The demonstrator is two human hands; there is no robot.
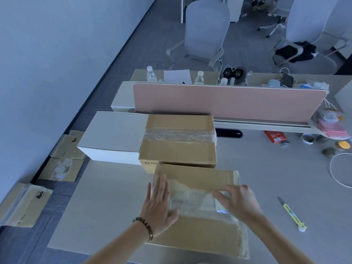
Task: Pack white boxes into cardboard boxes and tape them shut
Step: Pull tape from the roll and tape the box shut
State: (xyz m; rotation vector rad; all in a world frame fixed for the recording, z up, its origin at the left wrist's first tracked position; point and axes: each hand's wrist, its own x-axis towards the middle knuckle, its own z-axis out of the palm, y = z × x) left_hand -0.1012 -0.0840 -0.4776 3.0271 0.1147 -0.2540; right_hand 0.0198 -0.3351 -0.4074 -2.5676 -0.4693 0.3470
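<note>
From the head camera, the near cardboard box (pixel 200 212) lies on the desk (pixel 106 202) under both hands. The left hand (pixel 159 204) presses flat, fingers straight; the right hand (pixel 238 201) pinches the clear tape (pixel 192 200) (likely slippery, clingy). The box looks stiff and light; best steadied at its edges. Two cardboard boxes and one white box (pixel 112 138) sit on the desk.

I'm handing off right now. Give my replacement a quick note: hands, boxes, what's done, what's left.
Left hand: flat, pressing the tape on the near cardboard box.
Right hand: fingers curled at the tape strip; grip unclear.
Done: far cardboard box looks taped shut.
Left: finish smoothing this tape; white box beside the far box is unpacked.
Utility knife lies right of the near box.
</note>
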